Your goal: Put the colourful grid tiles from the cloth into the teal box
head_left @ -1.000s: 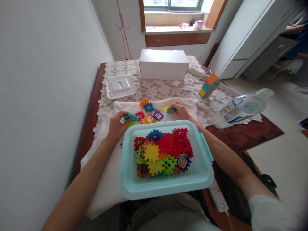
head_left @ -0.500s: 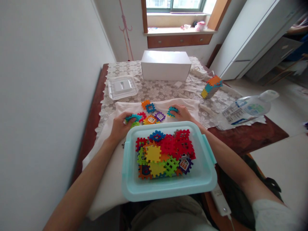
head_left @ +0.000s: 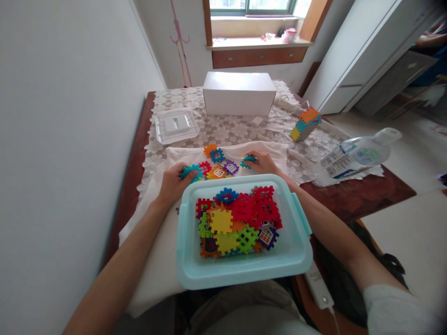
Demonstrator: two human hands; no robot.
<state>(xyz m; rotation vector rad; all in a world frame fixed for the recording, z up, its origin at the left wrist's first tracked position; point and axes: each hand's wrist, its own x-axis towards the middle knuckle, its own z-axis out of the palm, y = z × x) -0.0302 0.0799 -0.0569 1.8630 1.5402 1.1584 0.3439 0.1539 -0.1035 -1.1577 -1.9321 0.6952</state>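
Observation:
My left hand (head_left: 175, 183) is closed on teal building tiles (head_left: 193, 172) with notched edges, over the white cloth behind the tub. Another teal building tile (head_left: 248, 161) is pinched in my right hand (head_left: 262, 163), a little to the right. Between the hands lie loose tiles: a red tile (head_left: 205, 167), an orange window tile (head_left: 219, 173), a purple window tile (head_left: 231, 167) and a blue tile (head_left: 217, 155). Nearer to me stands a pale turquoise tub (head_left: 244, 274) holding several red, yellow, green, blue and purple tiles.
A white box (head_left: 239, 95) stands at the back of the table. To its left lies a clear plastic lid (head_left: 177, 126). On the right are a block of joined tiles (head_left: 306, 124) and a clear bottle (head_left: 352, 158). A power strip (head_left: 319, 284) lies below the tub's right side.
The teal tiles in my left hand have turned to show more of their flat face, and the green beside them is hidden. My right hand keeps its tile, shifted only slightly.

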